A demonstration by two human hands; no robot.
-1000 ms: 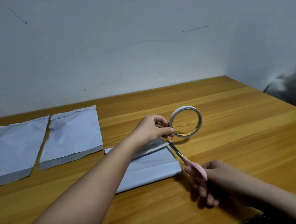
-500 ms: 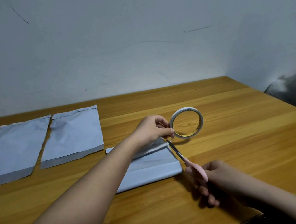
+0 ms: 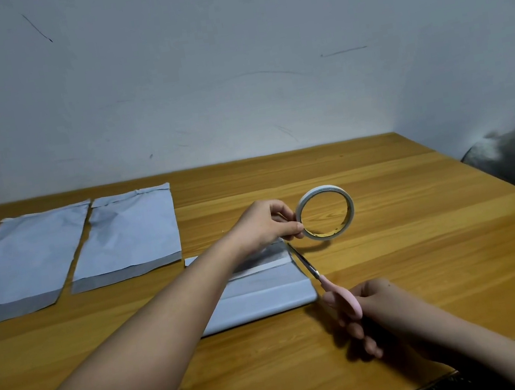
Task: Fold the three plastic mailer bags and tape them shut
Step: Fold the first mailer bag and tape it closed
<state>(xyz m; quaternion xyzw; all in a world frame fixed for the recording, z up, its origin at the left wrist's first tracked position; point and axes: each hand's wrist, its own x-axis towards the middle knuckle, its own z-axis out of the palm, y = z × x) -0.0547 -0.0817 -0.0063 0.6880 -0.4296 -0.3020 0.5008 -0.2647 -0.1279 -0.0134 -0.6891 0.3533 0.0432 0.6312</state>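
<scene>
one bag (image 3: 263,290) lies folded near the table's (image 3: 423,237) front edge, a pale strip of tape along its flap, so it looks nearly sealed. the left hand (image 3: 264,225) pinches the tape roll (image 3: 326,212) upright, just past the bag's far right corner. the right hand (image 3: 371,308) grips pink scissors (image 3: 325,279), fingers curled round the handles, blades pointing up at the stretch between roll and bag; i can't tell if the blades are parted. i'd guess the cut is what's left on this one. two flat bags (image 3: 125,234) lie side by side at the far left, unfolded and untaped, so most of the job remains.
</scene>
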